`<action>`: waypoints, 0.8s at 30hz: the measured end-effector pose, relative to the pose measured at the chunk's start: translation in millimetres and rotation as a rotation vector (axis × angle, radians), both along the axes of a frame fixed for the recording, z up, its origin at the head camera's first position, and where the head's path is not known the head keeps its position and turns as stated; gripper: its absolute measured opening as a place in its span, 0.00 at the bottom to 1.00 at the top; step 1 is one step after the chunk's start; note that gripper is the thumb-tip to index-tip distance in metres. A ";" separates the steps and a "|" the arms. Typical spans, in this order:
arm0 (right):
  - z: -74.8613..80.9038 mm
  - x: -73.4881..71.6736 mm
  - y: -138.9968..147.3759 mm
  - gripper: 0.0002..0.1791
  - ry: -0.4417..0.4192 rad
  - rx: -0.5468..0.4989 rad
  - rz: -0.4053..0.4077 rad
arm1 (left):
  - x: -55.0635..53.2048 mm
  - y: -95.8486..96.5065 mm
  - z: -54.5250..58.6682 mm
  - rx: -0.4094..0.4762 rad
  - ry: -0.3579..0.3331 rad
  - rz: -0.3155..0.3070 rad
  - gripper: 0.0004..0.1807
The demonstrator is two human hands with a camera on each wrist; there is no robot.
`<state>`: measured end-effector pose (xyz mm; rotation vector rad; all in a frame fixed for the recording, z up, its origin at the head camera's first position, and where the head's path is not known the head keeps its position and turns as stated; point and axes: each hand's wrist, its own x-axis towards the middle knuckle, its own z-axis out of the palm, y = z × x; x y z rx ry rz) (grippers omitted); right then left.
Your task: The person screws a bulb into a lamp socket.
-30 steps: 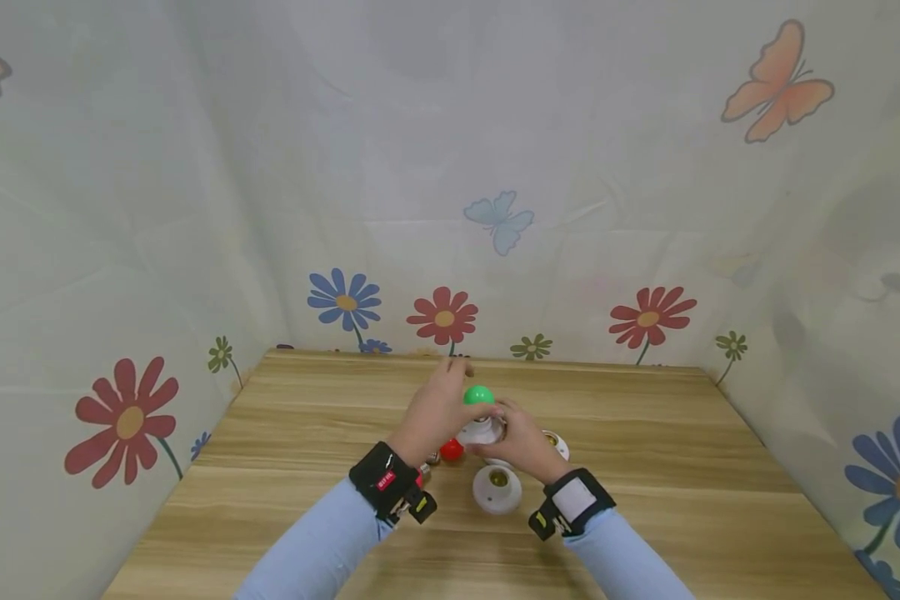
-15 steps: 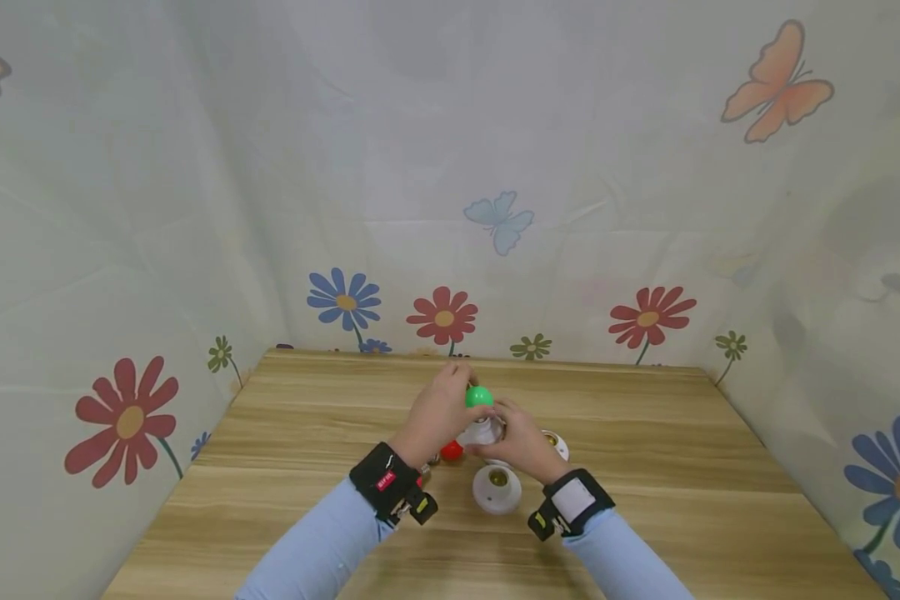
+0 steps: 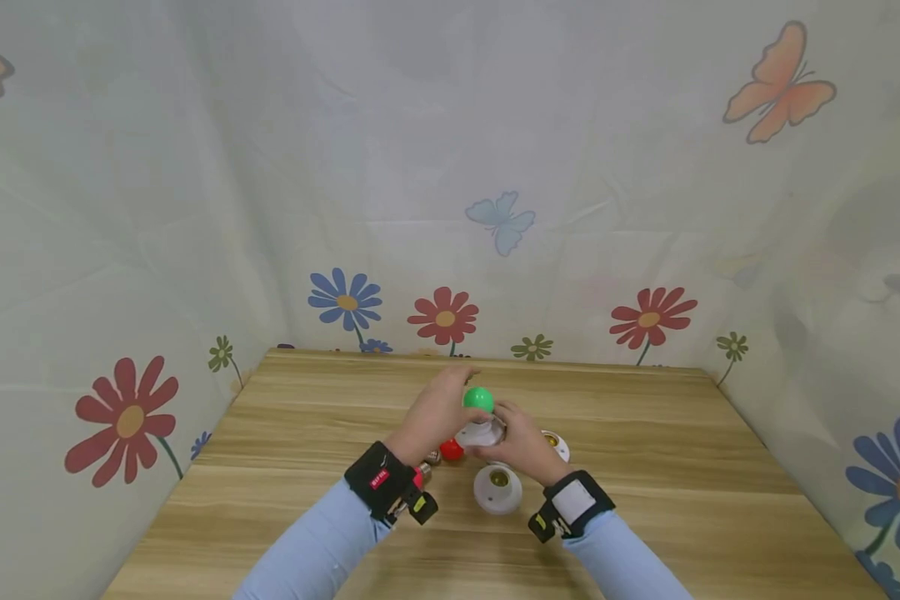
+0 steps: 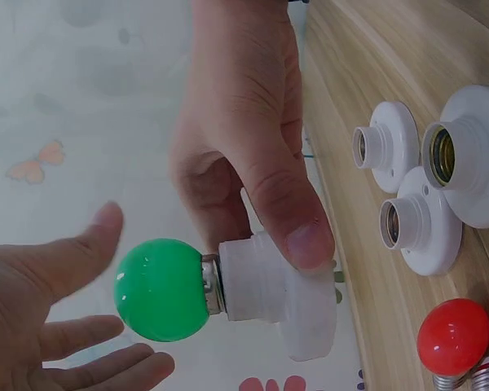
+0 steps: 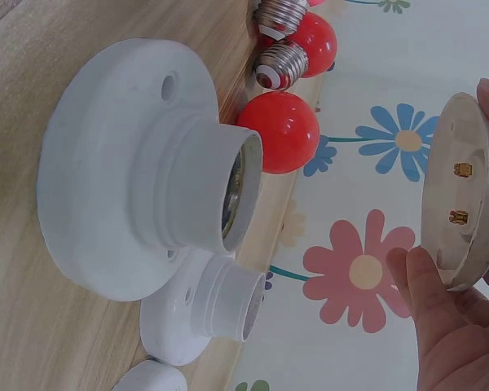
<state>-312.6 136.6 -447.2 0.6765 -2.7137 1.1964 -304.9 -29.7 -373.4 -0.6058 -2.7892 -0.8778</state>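
A green round bulb (image 3: 478,400) has its screw cap partly in a white lamp holder (image 4: 310,314), raised above the table. In the left wrist view the bulb lies sideways, with some metal cap showing outside the collar. My right hand (image 3: 525,442) grips the lamp holder by its base, thumb on one side and fingers on the other. Around the bulb my left hand (image 4: 33,293) has its thumb and fingers spread, apart from the glass. The holder's hollow underside with brass terminals shows in the right wrist view, where my right hand (image 5: 452,334) supports it.
Several more white lamp holders stand on the wooden table, one nearest me (image 3: 497,490), another to the right (image 3: 557,446). Left of them lie red bulbs, one (image 3: 452,450) beneath the hands. A flower-printed curtain (image 3: 540,283) hangs behind the table's far edge.
My left fingers closed in on the green bulb half a second ago and now stand spread away from it. My right hand and the lamp holder have hardly moved.
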 end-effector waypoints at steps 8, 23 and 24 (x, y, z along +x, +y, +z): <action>1.4 0.1 -0.5 0.35 -0.010 -0.027 -0.015 | -0.8 2.1 -6.0 -0.076 0.141 0.056 0.31; -3.3 -3.4 2.7 0.37 0.008 -0.012 -0.004 | -0.7 3.8 -4.4 -0.015 0.034 -0.036 0.23; -3.6 -3.3 2.7 0.37 0.008 -0.012 -0.005 | -0.7 4.1 -3.7 -0.010 0.018 -0.045 0.23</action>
